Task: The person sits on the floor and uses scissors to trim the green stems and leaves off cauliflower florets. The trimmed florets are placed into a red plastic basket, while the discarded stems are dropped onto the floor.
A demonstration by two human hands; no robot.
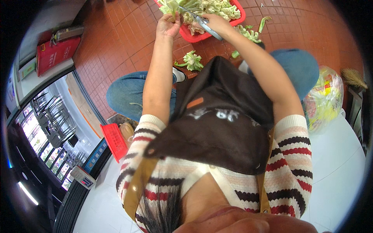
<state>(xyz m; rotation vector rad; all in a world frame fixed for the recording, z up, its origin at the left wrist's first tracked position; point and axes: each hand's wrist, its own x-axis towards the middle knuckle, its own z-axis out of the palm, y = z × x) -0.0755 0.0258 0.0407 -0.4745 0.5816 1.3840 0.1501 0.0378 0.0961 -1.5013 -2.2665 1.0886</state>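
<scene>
My left hand [170,25] pinches a pale green cauliflower piece [170,6] by its stem, over the left edge of a red plastic basket [239,21]. The basket holds many cut cauliflower florets [223,10]. My right hand [215,24] grips a pair of scissors [208,28] by the handles, above the basket, with the blades pointing up and left to the piece in my left hand. Whether the blades touch its stem cannot be told. Below the basket, a leafy cauliflower core [193,60] lies on the red tiled floor [128,43].
More cauliflower trimmings [249,34] lie right of the basket, with a loose leaf [263,24] beyond. My knees flank a dark apron [221,116]. A filled clear plastic bag [325,99] and a broom head [353,78] are at right; another red basket [114,141] is at left.
</scene>
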